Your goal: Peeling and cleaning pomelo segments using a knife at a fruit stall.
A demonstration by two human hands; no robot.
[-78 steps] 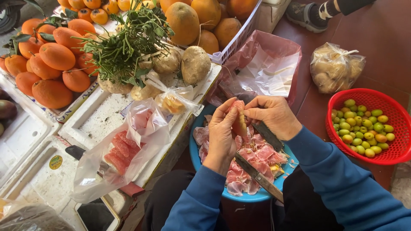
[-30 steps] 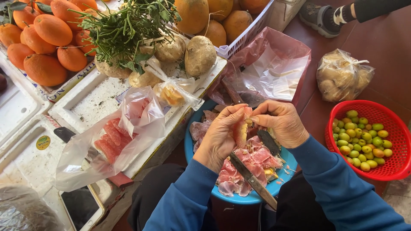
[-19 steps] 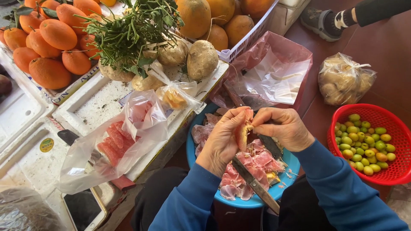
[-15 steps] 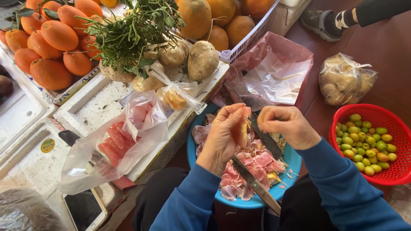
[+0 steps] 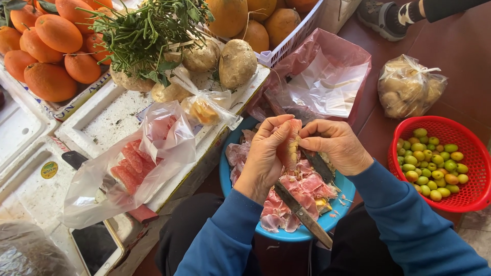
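Our left hand and right hand both pinch a pink fruit piece over the blue bowl. The red basket sits near at three o'clock.

A single camera, worn on the person's head, looks steeply down and slightly forward over the lap from close range. Both blue-sleeved forearms enter from the bottom edge, and the left hand and right hand meet near the middle of the frame above the round blue plastic bowl. The white foam boxes fill the left side, and the red plastic basket is cut off by the right edge. There is no second view.
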